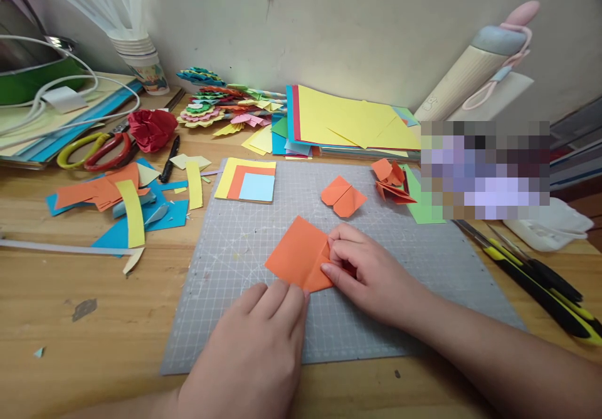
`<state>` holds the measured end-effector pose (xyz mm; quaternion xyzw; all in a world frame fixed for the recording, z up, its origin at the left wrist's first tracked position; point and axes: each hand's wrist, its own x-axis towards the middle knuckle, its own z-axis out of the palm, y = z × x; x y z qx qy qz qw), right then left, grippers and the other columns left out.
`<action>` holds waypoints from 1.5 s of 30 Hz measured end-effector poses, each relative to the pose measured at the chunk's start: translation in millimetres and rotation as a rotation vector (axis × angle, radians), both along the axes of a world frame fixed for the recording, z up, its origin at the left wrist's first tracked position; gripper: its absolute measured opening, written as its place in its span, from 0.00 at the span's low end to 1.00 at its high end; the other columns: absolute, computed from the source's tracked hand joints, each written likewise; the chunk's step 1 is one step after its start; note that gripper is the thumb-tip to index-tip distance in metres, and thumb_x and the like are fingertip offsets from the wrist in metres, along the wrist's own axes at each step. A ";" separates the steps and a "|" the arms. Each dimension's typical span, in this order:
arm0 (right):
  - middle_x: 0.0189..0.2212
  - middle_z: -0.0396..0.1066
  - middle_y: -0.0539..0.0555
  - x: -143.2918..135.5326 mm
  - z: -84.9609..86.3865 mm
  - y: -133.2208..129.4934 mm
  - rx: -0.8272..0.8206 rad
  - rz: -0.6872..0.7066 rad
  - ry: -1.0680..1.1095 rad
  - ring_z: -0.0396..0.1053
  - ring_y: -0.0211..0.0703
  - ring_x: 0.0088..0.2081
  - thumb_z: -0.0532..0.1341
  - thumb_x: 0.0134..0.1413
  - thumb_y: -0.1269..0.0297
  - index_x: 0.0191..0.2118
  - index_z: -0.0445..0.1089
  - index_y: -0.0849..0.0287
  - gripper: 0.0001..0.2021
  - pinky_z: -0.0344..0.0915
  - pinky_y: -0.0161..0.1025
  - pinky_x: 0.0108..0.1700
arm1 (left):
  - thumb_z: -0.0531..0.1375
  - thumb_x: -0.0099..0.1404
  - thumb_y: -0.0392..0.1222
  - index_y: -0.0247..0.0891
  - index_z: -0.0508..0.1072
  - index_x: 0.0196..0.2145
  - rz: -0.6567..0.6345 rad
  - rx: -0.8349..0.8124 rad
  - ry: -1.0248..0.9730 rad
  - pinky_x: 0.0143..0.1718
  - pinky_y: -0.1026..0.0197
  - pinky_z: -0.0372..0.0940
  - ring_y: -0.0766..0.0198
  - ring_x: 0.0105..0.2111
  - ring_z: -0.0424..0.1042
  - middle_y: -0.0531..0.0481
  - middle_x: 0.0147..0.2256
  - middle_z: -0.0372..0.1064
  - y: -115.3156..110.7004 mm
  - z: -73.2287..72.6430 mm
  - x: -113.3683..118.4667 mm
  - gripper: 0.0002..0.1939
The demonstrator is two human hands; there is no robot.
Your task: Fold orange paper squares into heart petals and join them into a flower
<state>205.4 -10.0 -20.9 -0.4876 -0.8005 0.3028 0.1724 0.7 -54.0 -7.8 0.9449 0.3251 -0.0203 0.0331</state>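
- The orange sheet (295,253) is held near the middle of the cutting mat (226,306), which is laid on the tabletop (117,318); a crease line is seen running across its right-hand part.
- The right corner of the sheet is held in the right hand (367,268), with the thumb pressed on the paper and the fingers curled in close, so the hand is nearly closed.
- The left hand (256,337) is set at the bottom corner with bent fingers; its fingertips are largely hidden, so whether the paper is pinched or only pressed there cannot be told.
- For a clean fold, the edges are best lined up before any pressure is put on the crease, since a slipped corner would probably be carried into every later fold.
- One hand is best kept as an anchor while the crease is run flat with the other's fingertip, from the middle outward.
- The flat mat should be used as backing; a fold made in the air is likely to be left soft.
- Light pressure is advised near the corners, where thin paper could be wrinkled.
- The heart-shaped orange piece (343,197), placed just beyond the right hand, should be kept clear of the knuckles.
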 end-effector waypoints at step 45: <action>0.34 0.62 0.52 0.2 -4.9 2.0 0.081 -0.077 -0.117 0.61 0.45 0.37 0.60 0.56 0.68 0.24 0.55 0.58 0.13 0.59 0.45 0.39 | 0.51 0.69 0.38 0.42 0.74 0.40 0.299 -0.273 -0.328 0.41 0.53 0.58 0.58 0.39 0.65 0.51 0.36 0.67 36.8 -1.6 11.4 0.11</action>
